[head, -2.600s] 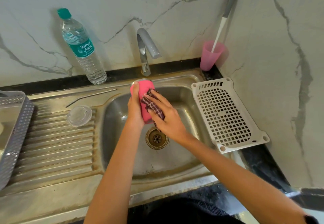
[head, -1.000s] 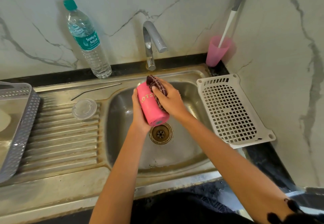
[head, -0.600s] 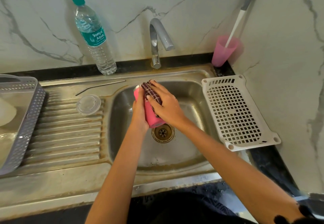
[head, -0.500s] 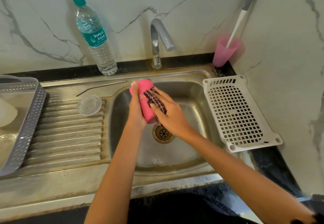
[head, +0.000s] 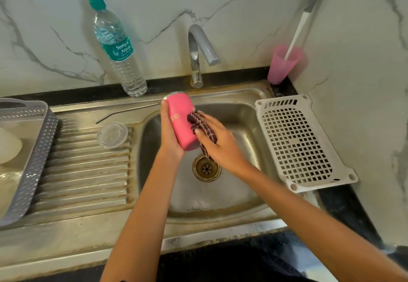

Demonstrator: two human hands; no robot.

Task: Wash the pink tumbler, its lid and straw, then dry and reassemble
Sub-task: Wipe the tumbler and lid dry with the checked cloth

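Over the sink [head: 220,200], fingers of the left hand [head: 171,140] wrapped the tilted pink tumbler [head: 182,120], presumably so drips fell into the basin; fingers of the right hand [head: 220,147] gripped a dark cloth [head: 202,125] against its side. Lid [head: 112,135] and straw [head: 128,111] lay aside on the draining board [head: 84,171].

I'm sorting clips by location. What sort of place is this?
Probably a home kitchen washing-up corner: a steel sink with ribbed drainboard, a tap against a marble-look wall, and a pink tumbler being wiped with a cloth.
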